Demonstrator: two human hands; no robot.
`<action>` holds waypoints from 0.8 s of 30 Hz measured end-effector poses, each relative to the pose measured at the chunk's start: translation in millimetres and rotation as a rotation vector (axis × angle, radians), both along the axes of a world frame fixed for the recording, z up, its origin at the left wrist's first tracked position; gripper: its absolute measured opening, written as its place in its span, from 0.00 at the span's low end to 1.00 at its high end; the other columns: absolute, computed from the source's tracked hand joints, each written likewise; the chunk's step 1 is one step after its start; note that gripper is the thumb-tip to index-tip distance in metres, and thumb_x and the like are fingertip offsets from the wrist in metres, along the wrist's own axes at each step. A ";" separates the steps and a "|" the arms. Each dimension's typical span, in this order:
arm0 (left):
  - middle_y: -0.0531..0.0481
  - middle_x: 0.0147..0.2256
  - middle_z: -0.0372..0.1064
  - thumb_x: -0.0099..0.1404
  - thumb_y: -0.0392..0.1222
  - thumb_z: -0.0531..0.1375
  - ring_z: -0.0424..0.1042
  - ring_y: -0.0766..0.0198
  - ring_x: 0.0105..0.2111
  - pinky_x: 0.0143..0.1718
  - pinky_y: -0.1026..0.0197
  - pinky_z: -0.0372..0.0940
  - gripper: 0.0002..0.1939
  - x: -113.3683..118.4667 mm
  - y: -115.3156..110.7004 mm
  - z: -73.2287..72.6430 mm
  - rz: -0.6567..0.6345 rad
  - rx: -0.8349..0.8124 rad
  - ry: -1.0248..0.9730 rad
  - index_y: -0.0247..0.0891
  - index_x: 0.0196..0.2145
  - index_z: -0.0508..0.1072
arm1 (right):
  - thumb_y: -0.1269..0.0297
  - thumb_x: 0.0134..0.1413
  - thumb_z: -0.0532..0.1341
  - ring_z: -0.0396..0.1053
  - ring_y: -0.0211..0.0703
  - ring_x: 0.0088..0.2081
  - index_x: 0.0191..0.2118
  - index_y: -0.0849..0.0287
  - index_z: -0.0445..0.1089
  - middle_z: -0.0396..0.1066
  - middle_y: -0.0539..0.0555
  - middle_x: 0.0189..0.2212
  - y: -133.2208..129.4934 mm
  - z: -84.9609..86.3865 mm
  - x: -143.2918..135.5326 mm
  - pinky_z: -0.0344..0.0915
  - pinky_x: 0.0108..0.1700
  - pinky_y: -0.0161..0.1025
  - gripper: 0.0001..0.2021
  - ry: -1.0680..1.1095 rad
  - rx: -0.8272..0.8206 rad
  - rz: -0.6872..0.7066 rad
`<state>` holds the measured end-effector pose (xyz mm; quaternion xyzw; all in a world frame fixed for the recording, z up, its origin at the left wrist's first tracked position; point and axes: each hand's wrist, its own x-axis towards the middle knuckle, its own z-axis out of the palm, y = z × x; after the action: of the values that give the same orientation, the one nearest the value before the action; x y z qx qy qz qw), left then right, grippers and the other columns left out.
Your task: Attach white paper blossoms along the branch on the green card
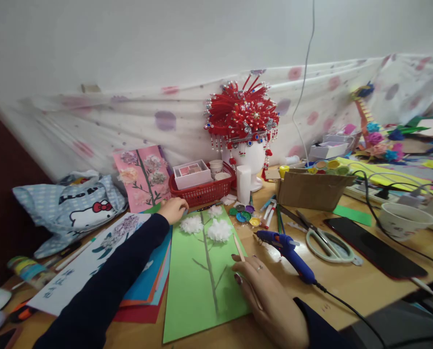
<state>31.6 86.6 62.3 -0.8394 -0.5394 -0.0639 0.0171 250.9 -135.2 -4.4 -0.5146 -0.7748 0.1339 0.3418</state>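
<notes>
A light green sheet [187, 291] lies on the table, with a grey branch drawn down it and several white ruffled paper flowers [219, 230] near its top. My right hand [270, 295] rests at the sheet's right edge, its fingers closed round a thin wooden stick [239, 248] whose tip points up toward the flowers. At the sheet's upper left corner, just in front of the red basket [201, 194], is my left hand [172, 210]. Its fingers are curled down together, and what they hold, if anything, is hidden.
A blue glue gun [287, 252], scissors [327, 242] and a phone [376, 245] lie to the right. Small paint pots [243, 215] sit behind the sheet. Coloured papers [147, 278] and a flower picture [92, 257] lie left. A red beaded headdress [243, 114] stands behind.
</notes>
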 end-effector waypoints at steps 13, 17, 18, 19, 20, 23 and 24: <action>0.47 0.30 0.73 0.58 0.51 0.53 0.70 0.61 0.30 0.33 0.62 0.63 0.18 -46.8 -113.7 18.3 -0.102 -0.404 -0.639 0.35 0.34 0.75 | 0.71 0.59 0.53 0.62 0.52 0.53 0.51 0.56 0.59 0.66 0.59 0.50 -1.1 1.0 -1.1 0.65 0.51 0.53 0.14 -0.153 0.278 -0.050; 0.47 0.33 0.72 0.62 0.55 0.51 0.64 0.68 0.23 0.25 0.65 0.59 0.22 -7.3 -166.3 -3.0 -0.142 -0.715 -0.877 0.34 0.35 0.74 | 0.74 0.59 0.51 0.66 0.48 0.45 0.45 0.55 0.63 0.71 0.55 0.39 -4.1 20.1 -24.7 0.61 0.53 0.56 0.11 -0.216 0.299 0.110; 0.48 0.29 0.70 0.62 0.56 0.52 0.63 0.69 0.22 0.23 0.66 0.58 0.22 1.4 -175.7 -8.7 -0.138 -0.734 -0.935 0.33 0.34 0.73 | 0.74 0.59 0.51 0.66 0.47 0.42 0.41 0.55 0.65 0.71 0.53 0.35 -3.9 24.8 -32.8 0.59 0.55 0.58 0.09 -0.230 0.311 0.137; 0.50 0.25 0.67 0.62 0.57 0.53 0.63 0.69 0.22 0.23 0.66 0.57 0.22 8.2 -182.7 -13.7 -0.129 -0.747 -1.009 0.33 0.33 0.73 | 0.74 0.59 0.51 0.66 0.47 0.40 0.38 0.55 0.66 0.71 0.53 0.34 -3.4 29.2 -40.9 0.57 0.55 0.60 0.09 -0.241 0.336 0.158; 0.51 0.24 0.66 0.61 0.57 0.55 0.63 0.68 0.23 0.23 0.66 0.56 0.22 12.6 -187.5 -17.7 -0.122 -0.756 -1.094 0.32 0.32 0.73 | 0.74 0.59 0.52 0.66 0.47 0.40 0.37 0.55 0.66 0.71 0.53 0.33 -2.8 33.1 -48.3 0.56 0.56 0.61 0.09 -0.248 0.362 0.163; 0.48 0.29 0.70 0.59 0.53 0.59 0.67 0.67 0.28 0.28 0.66 0.60 0.18 9.3 -188.8 -20.5 -0.051 -0.749 -1.387 0.32 0.33 0.74 | 0.73 0.58 0.53 0.67 0.48 0.42 0.44 0.54 0.67 0.72 0.54 0.38 -2.2 39.4 -58.3 0.58 0.56 0.60 0.11 -0.286 0.414 0.210; 0.47 0.32 0.72 0.60 0.50 0.59 0.68 0.67 0.29 0.30 0.66 0.61 0.16 2.8 -185.5 -18.1 -0.004 -0.733 -1.473 0.33 0.34 0.74 | 0.71 0.58 0.54 0.67 0.49 0.45 0.48 0.53 0.65 0.72 0.55 0.41 -3.2 38.4 -54.6 0.60 0.55 0.58 0.14 -0.307 0.409 0.247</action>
<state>34.4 -98.9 44.3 -0.5356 -0.3974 -0.4182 -0.6167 196.3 -138.4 34.0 -0.3511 -0.8852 -0.0642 0.2983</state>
